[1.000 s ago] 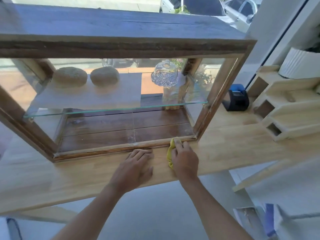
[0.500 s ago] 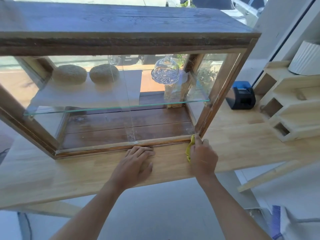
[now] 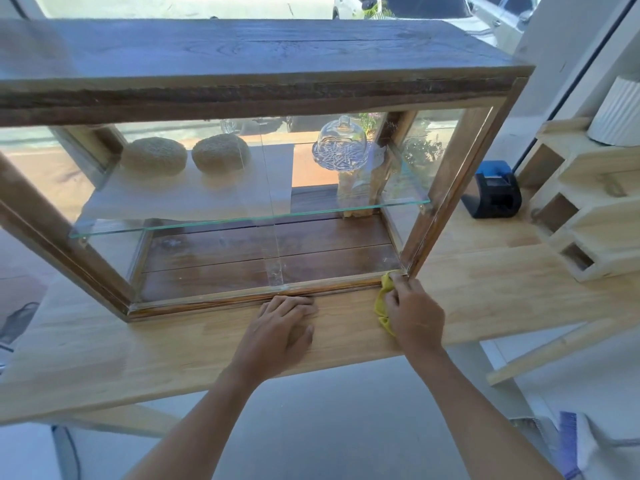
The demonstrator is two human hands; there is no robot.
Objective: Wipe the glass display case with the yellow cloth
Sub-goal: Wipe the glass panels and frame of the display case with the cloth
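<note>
Pale wooden counter (image 3: 173, 344), glass display case (image 3: 242, 188)

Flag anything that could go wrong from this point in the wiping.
The right hand has the yellow cloth at the bottom right corner of the display case, on the wooden frame; the glass panes may get skipped. The left hand rests flat against the frame base, so a hard push could shift the case and rattle the glass dome on the glass shelf.
</note>
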